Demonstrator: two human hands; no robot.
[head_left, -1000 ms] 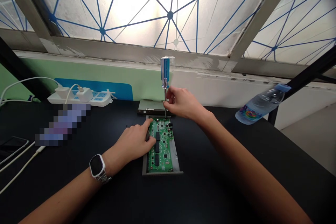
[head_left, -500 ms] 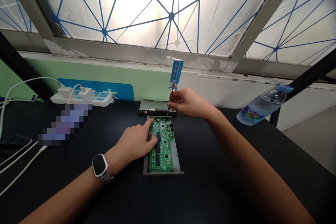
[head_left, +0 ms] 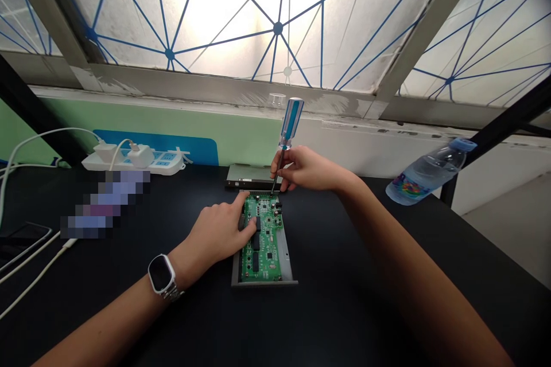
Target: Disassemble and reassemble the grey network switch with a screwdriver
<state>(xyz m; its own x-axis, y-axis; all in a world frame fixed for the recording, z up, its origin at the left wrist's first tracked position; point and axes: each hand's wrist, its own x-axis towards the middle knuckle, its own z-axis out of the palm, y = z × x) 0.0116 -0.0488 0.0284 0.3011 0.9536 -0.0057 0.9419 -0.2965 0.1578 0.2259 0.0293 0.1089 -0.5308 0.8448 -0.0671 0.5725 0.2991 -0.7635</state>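
A green circuit board (head_left: 269, 241) lies in a grey metal tray (head_left: 287, 261) on the black table. My left hand (head_left: 221, 229) rests on the board's left side, thumb and forefinger spread apart, pressing on it. In my right hand (head_left: 307, 167) is a screwdriver (head_left: 293, 117) with a blue and clear handle, pinched by its shaft. The tool leans slightly right, its tip down at the far right end of the board. What the tip touches is too small to tell. Behind the board lies a grey metal cover (head_left: 249, 175), partly hidden by my right fingers.
At the back left stands a white power strip (head_left: 170, 167) with plugs and white cables. A blurred-out patch (head_left: 105, 206) lies before it, near a dark phone-like object (head_left: 26, 238). A water bottle (head_left: 426, 175) leans at the right, by a black frame post.
The screwdriver handle has turned a little and tilts slightly more to the right. My right fingers have shifted around the shaft. My left hand stays on the board.
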